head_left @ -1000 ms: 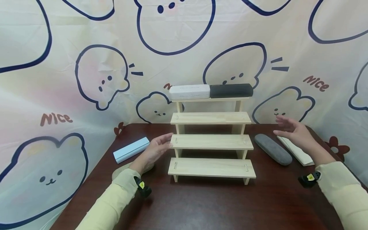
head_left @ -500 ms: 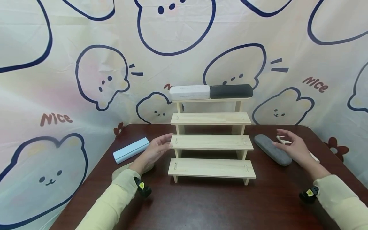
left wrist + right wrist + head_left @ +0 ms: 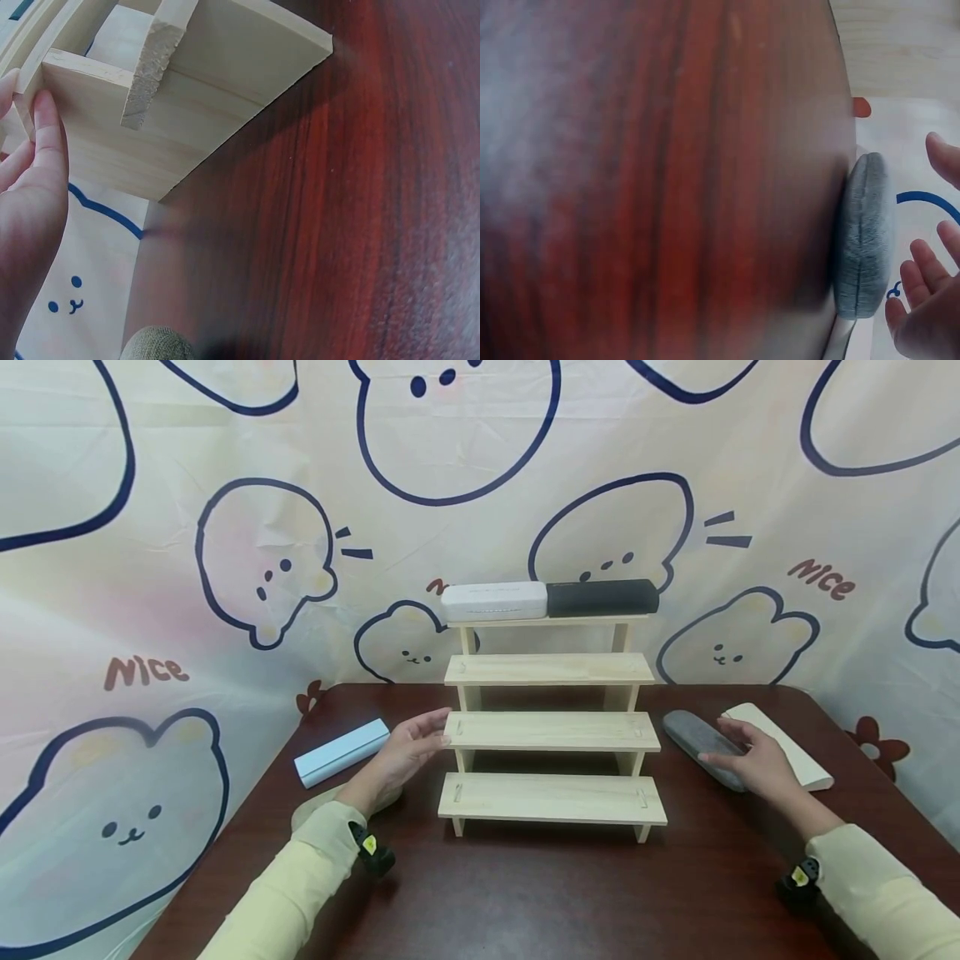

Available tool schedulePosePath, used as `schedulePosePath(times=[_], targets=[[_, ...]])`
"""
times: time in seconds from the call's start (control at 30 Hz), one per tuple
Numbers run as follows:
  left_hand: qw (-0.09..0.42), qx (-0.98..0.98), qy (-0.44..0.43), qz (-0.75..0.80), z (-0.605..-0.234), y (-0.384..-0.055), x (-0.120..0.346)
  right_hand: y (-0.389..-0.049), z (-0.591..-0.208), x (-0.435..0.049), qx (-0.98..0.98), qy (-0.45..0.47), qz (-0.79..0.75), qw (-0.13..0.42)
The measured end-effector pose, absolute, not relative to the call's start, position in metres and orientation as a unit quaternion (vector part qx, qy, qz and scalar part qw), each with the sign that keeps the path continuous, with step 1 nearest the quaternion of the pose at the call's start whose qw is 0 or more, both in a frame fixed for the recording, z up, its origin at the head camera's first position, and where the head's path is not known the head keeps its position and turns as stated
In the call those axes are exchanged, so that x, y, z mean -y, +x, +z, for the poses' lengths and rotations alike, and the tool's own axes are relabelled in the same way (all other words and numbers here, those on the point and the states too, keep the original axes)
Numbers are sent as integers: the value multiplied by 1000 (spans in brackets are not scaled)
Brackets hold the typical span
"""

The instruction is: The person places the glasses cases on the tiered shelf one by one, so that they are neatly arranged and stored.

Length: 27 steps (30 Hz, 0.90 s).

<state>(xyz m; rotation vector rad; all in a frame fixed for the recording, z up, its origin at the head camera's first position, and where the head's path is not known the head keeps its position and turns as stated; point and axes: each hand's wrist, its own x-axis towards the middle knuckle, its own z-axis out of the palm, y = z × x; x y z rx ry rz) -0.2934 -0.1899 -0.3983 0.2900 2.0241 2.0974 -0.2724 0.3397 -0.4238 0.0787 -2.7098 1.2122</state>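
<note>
My left hand (image 3: 405, 753) pinches the left end of the second plank from the bottom on the four-tier wooden rack (image 3: 553, 731), thumb and fingers closed on its edge. My right hand (image 3: 757, 764) is loosely open, thumb and fingers apart, holding nothing — it hovers at the grey glasses case (image 3: 686, 730), which lies on the surface (image 3: 525, 893) right of the rack. Farther right of the rack is a cream case (image 3: 783, 747); left of it, a light-blue case (image 3: 342, 753). White (image 3: 495, 602) and black cases (image 3: 602, 598) sit end to end on its top tier.
</note>
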Motion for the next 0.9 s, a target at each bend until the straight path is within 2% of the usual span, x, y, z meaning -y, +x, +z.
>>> schedulePosePath(times=[0.43, 0.9], targets=[[106, -691, 87, 710, -393, -292, 190, -275, -428, -345, 913, -4, 403, 67], [107, -696, 94, 704, -396, -292, 190, -283, -432, -349, 915, -4, 403, 19]])
